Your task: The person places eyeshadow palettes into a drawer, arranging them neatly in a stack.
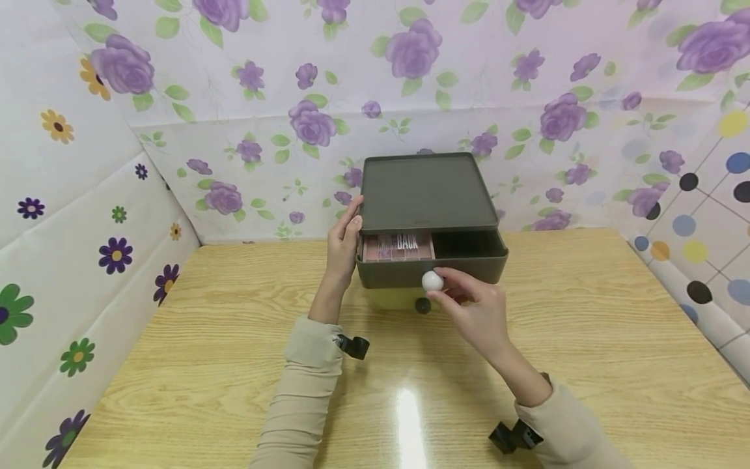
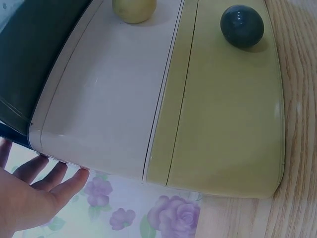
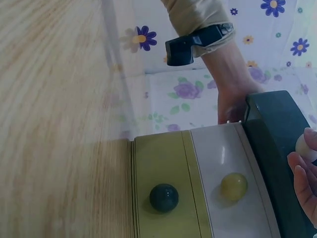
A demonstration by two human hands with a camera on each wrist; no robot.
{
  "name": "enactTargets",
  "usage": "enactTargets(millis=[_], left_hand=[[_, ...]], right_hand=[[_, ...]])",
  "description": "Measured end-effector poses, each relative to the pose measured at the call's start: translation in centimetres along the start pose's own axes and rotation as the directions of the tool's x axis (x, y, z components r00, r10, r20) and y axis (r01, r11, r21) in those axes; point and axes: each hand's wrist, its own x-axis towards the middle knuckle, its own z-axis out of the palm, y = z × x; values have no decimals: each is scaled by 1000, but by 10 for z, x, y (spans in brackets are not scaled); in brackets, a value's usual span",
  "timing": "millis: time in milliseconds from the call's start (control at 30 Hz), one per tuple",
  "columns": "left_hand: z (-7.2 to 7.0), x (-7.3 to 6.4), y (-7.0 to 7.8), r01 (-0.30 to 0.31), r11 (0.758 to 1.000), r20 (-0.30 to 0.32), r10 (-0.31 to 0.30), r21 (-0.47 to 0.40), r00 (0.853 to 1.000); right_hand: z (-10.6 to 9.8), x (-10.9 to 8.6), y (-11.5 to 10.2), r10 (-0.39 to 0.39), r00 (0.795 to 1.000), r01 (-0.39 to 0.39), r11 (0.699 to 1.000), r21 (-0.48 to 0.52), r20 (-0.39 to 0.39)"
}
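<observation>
A small drawer chest (image 1: 429, 192) with a dark green top stands on the table. Its dark green top drawer (image 1: 471, 244) is pulled partly out. Inside, on the left, lies a pinkish flat case (image 1: 404, 246) with "BACK" printed on it. Thumb and fingers of my right hand (image 1: 477, 312) pinch the white round knob (image 1: 432, 281) on that drawer's front. Against the chest's left side rests my left hand (image 1: 342, 244), fingers extended. Below are a white drawer (image 2: 109, 84) with a yellow knob (image 2: 133, 9) and a yellow-green drawer (image 2: 228, 109) with a dark green knob (image 2: 241, 26).
The wooden table (image 1: 234, 312) spreads around the chest on both sides and in front. Behind it hangs a flowered cloth (image 1: 246, 85). A patterned side panel (image 1: 703, 215) bounds the table on the right, and another flowered panel (image 1: 76, 260) on the left.
</observation>
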Motion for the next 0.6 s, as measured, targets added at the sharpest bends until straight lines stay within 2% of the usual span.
enactTargets(millis=[167,400,600], left_hand=[[0,-1,0,-1,1000,12,1,18,1000],[1,-2,1,-23,999,33,22,40,999],[1,-2,1,-25,998,36,23,54,999]], right_hand=[[3,7,0,25,1000,-25,1000,-17,2],[3,22,-21,55,998,-55,998,-31,11],[5,28,-21,80,997,-79,996,-37,17]])
